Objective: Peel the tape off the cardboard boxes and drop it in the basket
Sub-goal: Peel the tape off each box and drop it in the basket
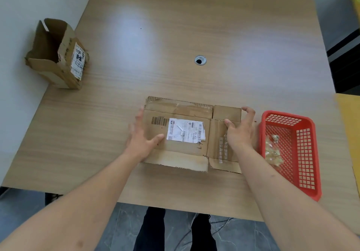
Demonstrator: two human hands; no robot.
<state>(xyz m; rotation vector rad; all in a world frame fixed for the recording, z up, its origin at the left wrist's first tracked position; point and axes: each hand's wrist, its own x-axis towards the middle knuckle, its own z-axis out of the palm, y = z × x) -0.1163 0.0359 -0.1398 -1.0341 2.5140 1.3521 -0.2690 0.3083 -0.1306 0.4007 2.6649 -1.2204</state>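
Office, likely: wood-laminate desk (194,36) with cable grommet (200,60).

Both forearms bare to past the elbow, no sleeves in view. Left hand (139,140) and right hand (240,131): no gloves, rings or watch visible. Dark black trousers (151,231) on both legs, seen under the worktop edge.

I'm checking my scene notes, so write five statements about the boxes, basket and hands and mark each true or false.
1. The flat box lies under both hands. True.
2. The basket is empty. False: crumpled tape lies in it.
3. The basket sits right of the flat box. True.
4. The open box stands at the table's right edge. False: at its left edge.
5. The left hand holds a tape strip. False: it rests flat on the box.
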